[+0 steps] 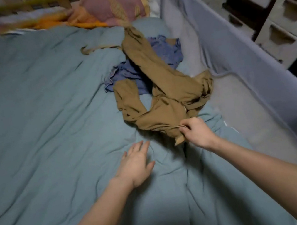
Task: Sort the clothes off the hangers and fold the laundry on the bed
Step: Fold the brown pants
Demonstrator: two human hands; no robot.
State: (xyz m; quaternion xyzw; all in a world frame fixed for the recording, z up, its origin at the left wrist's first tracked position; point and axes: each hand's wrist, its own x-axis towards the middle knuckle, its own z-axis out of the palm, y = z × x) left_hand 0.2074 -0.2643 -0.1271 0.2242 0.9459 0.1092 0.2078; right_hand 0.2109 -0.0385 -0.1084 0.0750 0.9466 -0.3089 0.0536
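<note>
The blue garment [164, 55] lay mostly buried under the brown garment [160, 83], so its kind could not be told. The brown garment's near edge was bunched inside the right hand [195, 132], whose fingertips were curled out of sight into the cloth. Both forearms ran off the bottom edge. The bed [39, 129] was cut off at the left and bottom. The wooden rail [16, 6] and the bedding at the head of the bed were smeared by motion blur. The pink pillow [114, 1] was cropped by the top edge. The drawer unit [275, 20] was blurred and cropped on the right.
</note>
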